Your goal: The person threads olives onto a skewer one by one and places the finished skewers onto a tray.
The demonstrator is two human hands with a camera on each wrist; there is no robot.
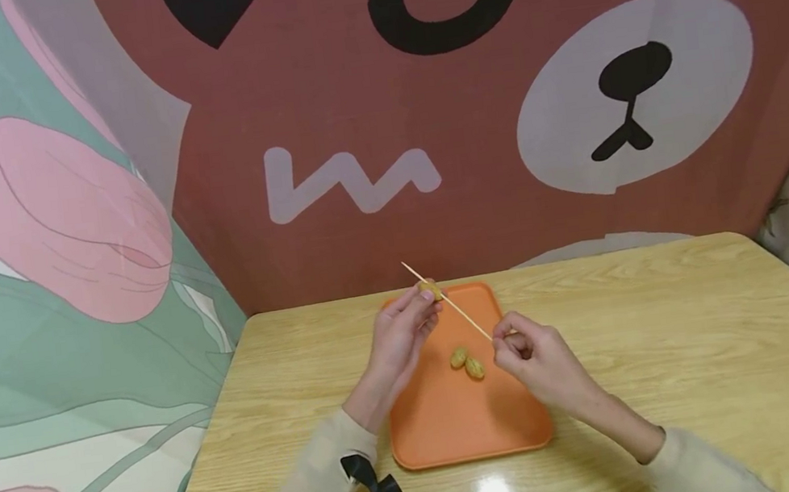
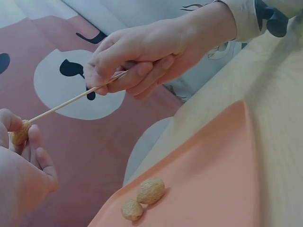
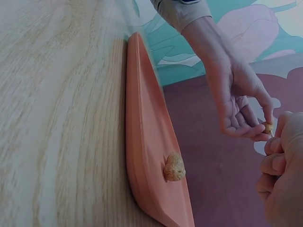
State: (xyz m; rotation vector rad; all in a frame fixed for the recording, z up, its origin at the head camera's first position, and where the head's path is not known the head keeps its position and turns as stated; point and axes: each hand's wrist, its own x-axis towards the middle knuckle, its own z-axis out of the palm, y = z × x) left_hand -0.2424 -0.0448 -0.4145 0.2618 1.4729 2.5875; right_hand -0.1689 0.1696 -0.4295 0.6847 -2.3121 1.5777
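My left hand (image 1: 399,339) pinches a small, wrinkled, golden-brown food ball (image 1: 430,291) between thumb and fingers, raised over the far part of the orange tray (image 1: 460,433). A thin wooden skewer (image 1: 467,320) runs through this ball, with a short length sticking out beyond it. At the skewer's near end, my right hand (image 1: 545,360) holds it between thumb and curled fingers. Two more wrinkled balls lie side by side on the tray below the hands: a larger one (image 2: 151,190) and a smaller one (image 2: 132,210).
The tray lies on a light wood-grain table (image 1: 684,351). Behind the table's far edge stands a wall (image 1: 337,252) with a large bear picture, and a flower-patterned wall (image 1: 86,362) is at the left. A black strap (image 1: 372,480) hangs from the left sleeve.
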